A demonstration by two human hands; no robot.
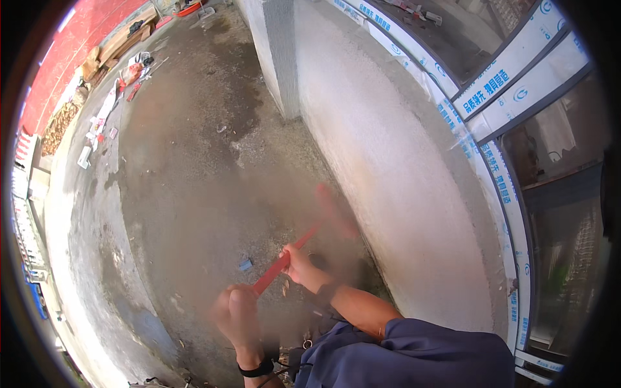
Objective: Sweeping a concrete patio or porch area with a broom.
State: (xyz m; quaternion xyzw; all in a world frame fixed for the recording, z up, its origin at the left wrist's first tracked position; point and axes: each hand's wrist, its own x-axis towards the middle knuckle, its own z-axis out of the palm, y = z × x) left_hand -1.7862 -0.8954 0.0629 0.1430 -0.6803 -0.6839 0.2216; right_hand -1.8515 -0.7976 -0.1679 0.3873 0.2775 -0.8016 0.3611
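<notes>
A long red handle (271,275) runs slantwise between my two hands. My left hand (238,308) is closed around its lower end, with a black band on the wrist. My right hand (295,264) grips the handle farther up, nearer the wall. At the far end a blurred red head (335,211), probably of a broom, lies close to the foot of the wall; its bristles cannot be made out. A small blue scrap (245,265) lies on the concrete floor (194,194) left of my right hand.
A low pale wall (378,145) with a pillar (281,58) runs along the right, below window frames (495,97) in printed film. Litter (104,114) and wooden boards (123,41) lie at the upper left. An orange basin (188,8) stands at the top.
</notes>
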